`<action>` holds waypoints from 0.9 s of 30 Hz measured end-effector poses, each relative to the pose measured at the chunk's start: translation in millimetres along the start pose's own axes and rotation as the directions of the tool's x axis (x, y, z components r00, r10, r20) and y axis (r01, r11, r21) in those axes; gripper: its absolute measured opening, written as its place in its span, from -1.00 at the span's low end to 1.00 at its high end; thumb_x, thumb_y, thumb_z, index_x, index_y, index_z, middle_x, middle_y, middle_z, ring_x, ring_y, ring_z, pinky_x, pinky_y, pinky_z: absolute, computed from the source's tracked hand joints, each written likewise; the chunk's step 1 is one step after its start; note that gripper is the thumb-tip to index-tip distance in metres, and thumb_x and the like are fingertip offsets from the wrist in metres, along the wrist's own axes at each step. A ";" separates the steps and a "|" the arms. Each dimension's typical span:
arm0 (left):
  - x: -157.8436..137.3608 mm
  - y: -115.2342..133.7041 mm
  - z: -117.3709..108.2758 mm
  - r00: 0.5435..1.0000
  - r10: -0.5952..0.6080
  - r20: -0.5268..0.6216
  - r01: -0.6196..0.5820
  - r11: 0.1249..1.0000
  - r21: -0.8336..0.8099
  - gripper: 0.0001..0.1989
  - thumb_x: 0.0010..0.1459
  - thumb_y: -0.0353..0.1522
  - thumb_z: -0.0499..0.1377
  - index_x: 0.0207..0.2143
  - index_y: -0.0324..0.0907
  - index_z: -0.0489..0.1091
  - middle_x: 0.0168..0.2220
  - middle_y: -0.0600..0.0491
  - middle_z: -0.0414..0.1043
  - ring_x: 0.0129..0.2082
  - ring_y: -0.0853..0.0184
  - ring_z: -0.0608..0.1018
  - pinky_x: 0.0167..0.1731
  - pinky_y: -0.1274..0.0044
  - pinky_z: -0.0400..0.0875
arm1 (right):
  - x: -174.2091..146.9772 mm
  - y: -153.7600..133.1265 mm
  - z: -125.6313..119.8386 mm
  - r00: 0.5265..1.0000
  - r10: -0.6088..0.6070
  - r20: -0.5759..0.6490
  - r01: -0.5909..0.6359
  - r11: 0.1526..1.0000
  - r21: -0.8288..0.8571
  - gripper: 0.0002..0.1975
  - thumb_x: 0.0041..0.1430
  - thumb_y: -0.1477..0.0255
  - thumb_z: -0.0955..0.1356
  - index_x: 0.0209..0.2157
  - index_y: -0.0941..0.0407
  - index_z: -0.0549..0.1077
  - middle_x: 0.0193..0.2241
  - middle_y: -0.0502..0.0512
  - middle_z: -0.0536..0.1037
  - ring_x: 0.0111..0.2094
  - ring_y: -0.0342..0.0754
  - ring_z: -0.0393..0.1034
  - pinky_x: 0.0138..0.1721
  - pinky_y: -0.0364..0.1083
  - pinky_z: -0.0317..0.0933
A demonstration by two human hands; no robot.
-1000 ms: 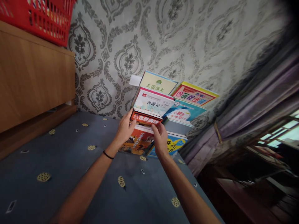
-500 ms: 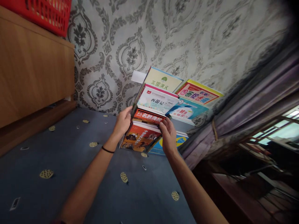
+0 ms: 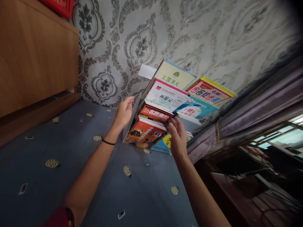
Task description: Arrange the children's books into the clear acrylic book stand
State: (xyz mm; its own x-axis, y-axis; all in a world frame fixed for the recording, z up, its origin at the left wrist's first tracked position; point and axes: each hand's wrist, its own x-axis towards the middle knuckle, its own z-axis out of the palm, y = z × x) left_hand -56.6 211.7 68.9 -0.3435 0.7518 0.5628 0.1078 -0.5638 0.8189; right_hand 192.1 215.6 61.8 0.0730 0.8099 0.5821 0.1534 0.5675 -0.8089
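A tiered stand of children's books leans against the wall in two columns. My left hand (image 3: 124,113) is beside the stand's grey side panel (image 3: 129,128), thumb and fingers apart, holding nothing. My right hand (image 3: 178,137) is in front of the gap between the columns, fingers loosely bent and apart by the right edge of the red book (image 3: 155,113); whether the fingertips touch it I cannot tell. Below is an orange book (image 3: 145,134). Behind are a white book (image 3: 167,96) and a cream book (image 3: 176,75). The right column holds a red-and-yellow book (image 3: 209,91), a teal book (image 3: 201,105) and a blue book (image 3: 161,145).
The stand rests on a blue pineapple-print cloth (image 3: 94,170). A wooden cabinet (image 3: 40,53) with a red basket (image 3: 65,8) on top is at the left. Patterned wallpaper (image 3: 104,37) lies behind. A purple curtain (image 3: 246,110) hangs at the right.
My left hand has come off the stand's side and opened. My right hand has eased off the red book's edge and shifted slightly right. The view has tilted a little.
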 end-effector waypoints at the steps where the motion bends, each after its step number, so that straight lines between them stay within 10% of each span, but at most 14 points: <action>1: 0.8 2.3 -4.6 1.000 -0.028 -0.007 0.028 1.000 -0.014 -0.53 0.22 -0.58 -0.04 0.12 -0.23 0.40 0.11 -0.09 0.50 0.11 0.24 0.53 0.20 0.27 0.38 | -6.5 -1.2 -2.7 1.000 -0.007 -0.011 0.007 1.000 -0.020 -0.37 0.08 0.09 0.45 0.15 0.04 0.39 0.17 0.24 0.47 0.22 0.19 0.33 0.25 0.29 0.17; 12: -3.2 3.7 2.3 0.979 -0.171 0.115 0.179 0.982 -0.061 -0.63 0.30 -0.51 -0.02 0.08 -0.20 0.42 0.09 -0.12 0.51 0.07 0.19 0.55 0.13 0.25 0.42 | -117.4 20.5 -11.4 0.992 0.086 -0.088 -0.094 0.990 -0.102 -0.47 0.20 0.10 0.39 0.11 0.08 0.42 0.15 0.30 0.48 0.19 0.20 0.38 0.22 0.29 0.21; 22: -29.0 -11.5 7.4 0.989 -0.149 -0.011 0.148 0.988 -0.046 -0.71 0.33 -0.41 -0.02 0.00 -0.19 0.42 -0.01 -0.11 0.56 -0.02 0.23 0.60 -0.06 0.35 0.54 | -163.1 73.4 -11.0 0.975 0.221 0.037 -0.215 0.968 -0.126 -0.43 0.25 0.07 0.32 0.16 0.11 0.37 0.17 0.32 0.46 0.20 0.17 0.36 0.18 0.21 0.24; 27: -54.0 -13.9 10.9 0.996 0.055 -0.077 -0.040 0.982 0.187 -0.69 0.37 -0.33 -0.02 0.03 -0.20 0.42 0.02 -0.16 0.52 0.04 0.21 0.55 0.04 0.31 0.47 | -164.9 86.3 -9.6 0.966 0.250 0.068 -0.241 0.963 -0.124 -0.44 0.25 0.09 0.31 0.16 0.11 0.37 0.15 0.31 0.48 0.16 0.16 0.39 0.16 0.20 0.27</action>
State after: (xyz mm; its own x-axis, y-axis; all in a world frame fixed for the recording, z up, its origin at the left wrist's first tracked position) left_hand -29.4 182.6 28.3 -0.4078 0.6912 0.5966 0.2941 -0.5192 0.8025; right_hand 202.7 129.6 -103.2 0.0416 0.9344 0.3538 0.2526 0.3328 -0.9085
